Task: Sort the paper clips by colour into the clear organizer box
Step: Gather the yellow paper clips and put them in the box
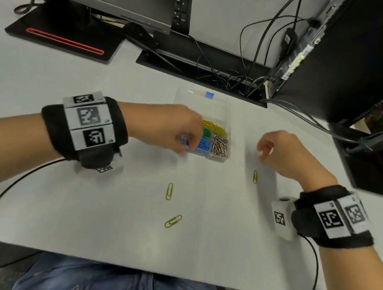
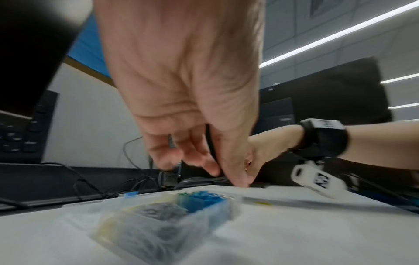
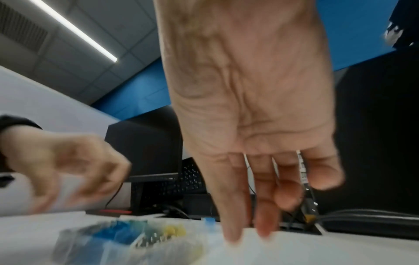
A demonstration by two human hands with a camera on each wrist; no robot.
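The clear organizer box (image 1: 218, 157) stands open mid-table, its lid (image 1: 199, 101) laid back. It holds yellow (image 1: 215, 126), green (image 1: 206, 132), blue (image 1: 202, 144) and silver clips (image 1: 221, 145) in separate compartments. My left hand (image 1: 189, 144) hovers over the box's left end with fingers curled downward; the left wrist view shows nothing between them, and the box (image 2: 158, 229) blurred below. My right hand (image 1: 262, 153) hangs right of the box, loosely curled and holding nothing, index and middle fingers (image 3: 231, 233) pointing at the table. Three yellow-green clips lie loose (image 1: 255, 176) (image 1: 169, 191) (image 1: 173, 221).
A black monitor base with a red outline (image 1: 64, 39) sits at the back left. A cable tray with tangled wires (image 1: 209, 70) runs behind the box. A dark computer tower (image 1: 347, 56) stands at the back right. The table's front edge (image 1: 166, 272) is close to my lap.
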